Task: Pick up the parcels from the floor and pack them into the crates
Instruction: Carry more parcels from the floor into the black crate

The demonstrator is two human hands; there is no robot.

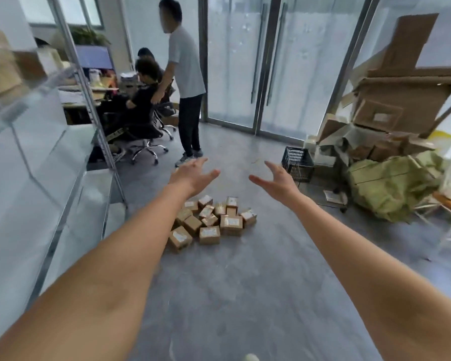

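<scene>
Several small brown cardboard parcels (211, 221) with white labels lie in a loose heap on the grey floor ahead of me. A black slatted plastic crate (297, 164) stands on the floor to the right, beyond the heap, and looks empty. Both my arms stretch forward above the heap. My left hand (193, 173) is held out with straight, spread fingers and holds nothing. My right hand (276, 177) faces it, also with straight fingers and nothing in it. Neither hand touches a parcel.
A pile of flattened cardboard boxes (401, 100) and a green bag (391, 186) fills the right side. A glass partition (50, 157) runs along the left. A standing person (185, 82) and seated people on office chairs (146, 142) are at a desk behind. Glass doors (258, 61) close the back.
</scene>
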